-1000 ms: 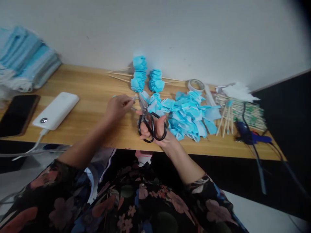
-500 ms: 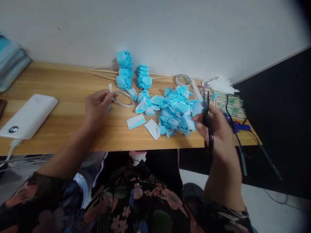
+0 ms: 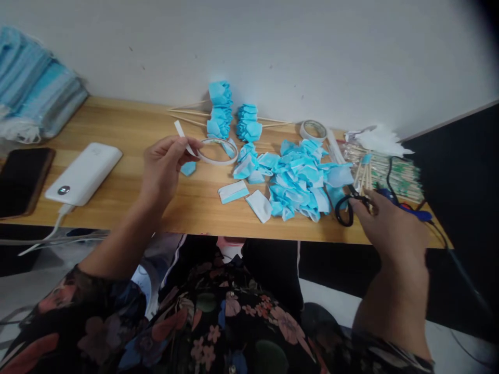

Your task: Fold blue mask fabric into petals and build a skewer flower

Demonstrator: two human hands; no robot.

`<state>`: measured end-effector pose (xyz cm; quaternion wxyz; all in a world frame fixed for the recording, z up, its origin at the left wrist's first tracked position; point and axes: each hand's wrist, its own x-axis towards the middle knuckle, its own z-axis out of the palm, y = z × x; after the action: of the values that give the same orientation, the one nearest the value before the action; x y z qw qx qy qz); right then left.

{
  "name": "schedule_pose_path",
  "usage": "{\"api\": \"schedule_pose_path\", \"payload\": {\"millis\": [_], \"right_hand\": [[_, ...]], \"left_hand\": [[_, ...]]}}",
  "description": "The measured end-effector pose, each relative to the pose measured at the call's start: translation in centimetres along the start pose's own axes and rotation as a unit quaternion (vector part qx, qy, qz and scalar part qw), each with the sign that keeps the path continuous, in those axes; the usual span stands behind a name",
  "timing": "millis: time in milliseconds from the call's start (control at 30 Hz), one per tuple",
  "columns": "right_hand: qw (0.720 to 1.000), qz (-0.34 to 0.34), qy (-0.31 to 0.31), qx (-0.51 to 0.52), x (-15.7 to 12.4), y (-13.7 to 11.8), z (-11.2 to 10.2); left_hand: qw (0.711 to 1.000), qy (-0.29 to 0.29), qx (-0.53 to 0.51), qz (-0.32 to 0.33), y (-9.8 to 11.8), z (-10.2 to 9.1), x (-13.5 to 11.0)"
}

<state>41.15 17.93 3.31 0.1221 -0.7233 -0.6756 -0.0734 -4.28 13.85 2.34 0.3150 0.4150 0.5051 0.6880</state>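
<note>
My left hand (image 3: 162,165) pinches a narrow roll of white tape (image 3: 219,162), with a short loose strip standing up past the thumb. A small blue piece of fabric (image 3: 188,168) lies just beyond these fingers. At the table's right, my right hand (image 3: 397,223) has its fingers on the handles of black scissors (image 3: 338,212), which are low beside the pile. That pile of crumpled blue and white fabric pieces (image 3: 298,179) lies between the hands. Two folded pieces, one blue-edged (image 3: 234,192) and one white (image 3: 259,206), rest in front of it.
Blue ruffled bundles on sticks (image 3: 220,111) (image 3: 249,123) lie along the wall. A wider tape roll (image 3: 313,131) and many thin sticks (image 3: 401,174) are at the back right. A white power bank (image 3: 88,174), a phone (image 3: 25,179) and stacked blue masks (image 3: 42,88) occupy the left.
My right hand has lowered the scissors from above the pile to the table's right side. The tape roll stays in my left hand, and the view has shifted left.
</note>
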Motion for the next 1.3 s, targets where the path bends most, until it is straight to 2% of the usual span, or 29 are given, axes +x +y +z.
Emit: {"api": "schedule_pose_path", "payload": {"millis": [67,100,167,233,333,400,533,700,867,967,1033,1100,1233,1300], "right_hand": [[0.992,-0.094,0.057,0.062,-1.2,-2.9,-1.8],[0.977,-0.161,0.067,0.119,-1.9,-4.8,-2.4],[0.916,-0.311,0.041,0.249,-3.4,-9.0,-3.1],[0.855,-0.41,0.029,0.318,-4.7,-12.9,-2.8],[0.798,-0.478,0.013,0.367,-6.0,-17.1,-1.3],[0.788,-0.477,-0.006,0.39,-6.6,-18.3,-0.4],[0.792,-0.436,-0.025,0.426,-7.3,-18.4,0.2],[0.807,-0.409,-0.001,0.427,-7.5,-17.6,-0.1],[0.801,-0.411,-0.008,0.434,-8.0,-16.8,-0.4],[0.795,-0.421,-0.012,0.436,-8.1,-16.2,-1.0],[0.785,-0.429,-0.014,0.448,-8.1,-15.7,-1.4],[0.769,-0.438,-0.023,0.465,-8.0,-15.2,-1.8],[0.729,-0.451,-0.08,0.509,-8.1,-14.2,-1.9],[0.698,-0.45,-0.116,0.544,-8.3,-13.7,-2.0]], "left_hand": [[1.0,-0.012,-0.006,-0.019,0.8,0.6,-1.4],[0.999,-0.021,-0.001,-0.033,1.1,0.9,-2.2],[0.997,-0.04,0.007,-0.059,1.6,1.5,-3.9],[0.995,-0.064,-0.008,-0.082,1.8,2.0,-5.5],[0.988,-0.094,-0.046,-0.111,1.7,2.1,-7.4],[0.986,-0.098,-0.055,-0.125,1.5,1.9,-8.0],[0.978,-0.083,-0.093,-0.165,1.2,1.7,-8.0],[0.949,-0.096,-0.182,-0.239,1.2,2.0,-7.7],[0.949,-0.165,-0.141,-0.228,1.0,1.7,-7.6],[0.946,-0.167,-0.135,-0.242,1.0,1.2,-7.3],[0.944,-0.142,-0.147,-0.258,1.1,0.8,-7.0],[0.951,-0.118,-0.147,-0.247,1.1,0.6,-6.8],[0.976,-0.117,-0.089,-0.159,1.4,1.0,-7.2],[0.984,-0.127,-0.045,-0.114,1.5,1.4,-7.5]]}}
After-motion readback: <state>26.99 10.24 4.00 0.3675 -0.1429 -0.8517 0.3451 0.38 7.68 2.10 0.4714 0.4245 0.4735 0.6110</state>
